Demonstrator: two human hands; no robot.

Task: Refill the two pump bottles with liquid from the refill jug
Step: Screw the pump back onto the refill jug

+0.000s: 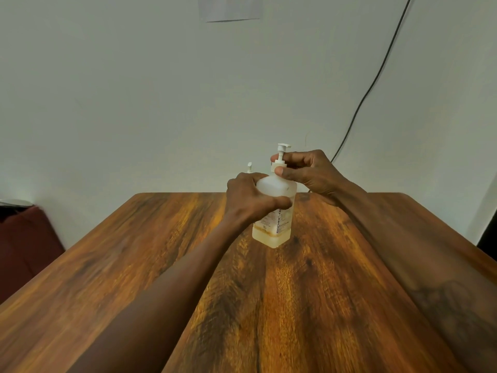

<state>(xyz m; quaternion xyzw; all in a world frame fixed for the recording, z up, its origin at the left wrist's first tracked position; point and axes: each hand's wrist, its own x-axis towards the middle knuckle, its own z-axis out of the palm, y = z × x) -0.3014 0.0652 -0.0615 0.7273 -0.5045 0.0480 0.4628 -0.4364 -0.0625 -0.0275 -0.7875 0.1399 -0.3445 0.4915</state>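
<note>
Far left of the pump bottle (274, 230), a dark red seat (24, 238) sits off the edge of the wooden table (161, 251). The bottle itself is near the table's far end, upright or nearly so. Whether its base rests on the wood or is lifted just clear of it, I cannot tell. Only a shallow layer of amber liquid lies at its bottom, so it looks nearly empty.

The left hand (250, 195) comes in from the bottle's left and wraps around the upper body, fingers and thumb curled firmly on it to hold it steady. Just behind that hand, to the bottle's left and farther back, the white pump head of the second pump bottle (249, 166) shows; the rest of it is hidden.

On the bottle's right, the right hand (309, 170) pinches the white pump collar (278, 165) at the neck between thumb and fingertips. Farther right, a dark cable (376, 76) runs down the wall.

The step in hand looks like unscrewing the pump, the opening move before any pouring. The next move likely calls for twisting the collar while the left hand resists the turn, then lifting the pump and its dip tube straight out and setting it down. The refill jug is not in view and would have to be fetched.
</note>
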